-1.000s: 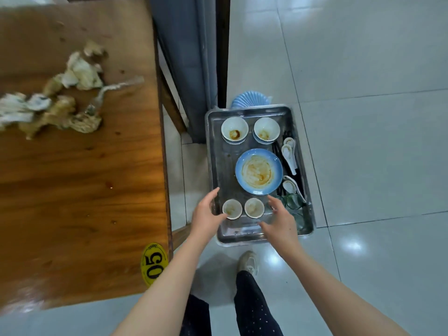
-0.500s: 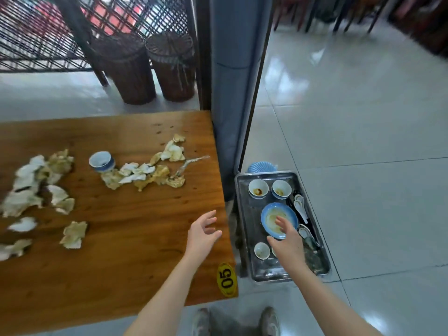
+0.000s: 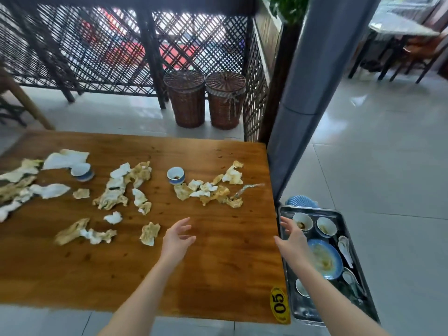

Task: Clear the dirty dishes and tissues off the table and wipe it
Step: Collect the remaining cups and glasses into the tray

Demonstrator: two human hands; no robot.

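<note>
- The hands have been pulled up off the tray (image 3: 312,209) on the floor. A second ago both were down at the small cups at its near end; now neither is touching anything in it.
- The left hand (image 3: 178,241) is held over the bare near part of the surface (image 3: 218,282), fingers loosely spread, nothing gripped.
- The right hand (image 3: 292,238) has been lifted from above the blue plate (image 3: 326,260) to just past the surface's right edge, still over the tray. It's open too, and empty.
- The view has been swung up from the tray to the whole surface, so the leftovers can be seen now.
- Already stacked in the tray: the blue plate, two stained bowls (image 3: 326,226) at the far end, white spoons (image 3: 344,248) along the right side, and a small cup at the near end, half hidden behind the right forearm.
- Still left on the surface: one blue-rimmed cup (image 3: 175,175) near the middle, just behind a heap of tissues (image 3: 211,191), and a second cup (image 3: 82,172) well off to the left. Stained tissue scraps are scattered right across it.
- So that drop-off looks finished and another round is probably being started. The middle cup seems the easiest reach.
- No cloth can be seen anywhere, so the wiping hasn't been started yet.
</note>
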